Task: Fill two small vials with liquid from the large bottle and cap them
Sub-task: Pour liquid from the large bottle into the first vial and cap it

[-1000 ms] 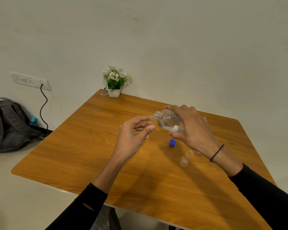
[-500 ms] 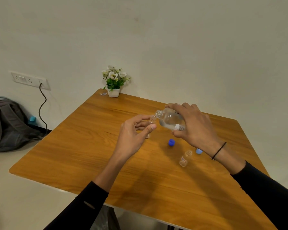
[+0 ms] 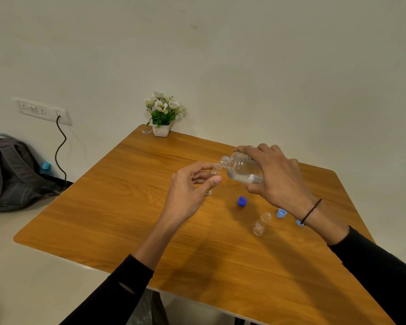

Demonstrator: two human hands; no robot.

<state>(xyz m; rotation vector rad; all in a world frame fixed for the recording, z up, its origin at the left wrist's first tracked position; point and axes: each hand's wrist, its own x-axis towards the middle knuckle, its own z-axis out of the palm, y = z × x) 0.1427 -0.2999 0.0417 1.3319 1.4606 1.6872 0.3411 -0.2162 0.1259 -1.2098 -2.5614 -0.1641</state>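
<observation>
Pouring is the step in hand: the large bottle [image 3: 243, 168], uncapped and laid nearly on its side, is held above the table [image 3: 117, 207] in the right hand [image 3: 277, 179], whose fingers are curled over the top of it and whose thumb is pressed under it, so that the hand is closed round the body; its open neck is brought against the mouth of the small vial [image 3: 215, 170], which is pinched upright between the thumb and fingertips of the left hand [image 3: 188, 193], the other fingers being left loosely spread. Clear liquid is seen lying low in the bottle's belly; whether any is running into the vial cannot be told. For the step to be done well, the two mouths should be kept lip to lip; the bottle should be tipped by small degrees, since so narrow an opening is judged to be quickly overrun; the vial should be held plumb and steady; the tilt should be eased back before the neck is reached.

Counted outward: one large bottle; two vials, one in hand and the second vial [image 3: 261, 224] stood empty and uncapped on the table near the right wrist; one dark blue cap [image 3: 242, 201] between the hands; two light blue caps, one [image 3: 281, 213] just beyond the standing vial, the other [image 3: 298, 222] half hidden behind the wrist; one potted plant [image 3: 161, 113] at the far corner; one backpack [image 3: 10, 170] on the floor.
</observation>
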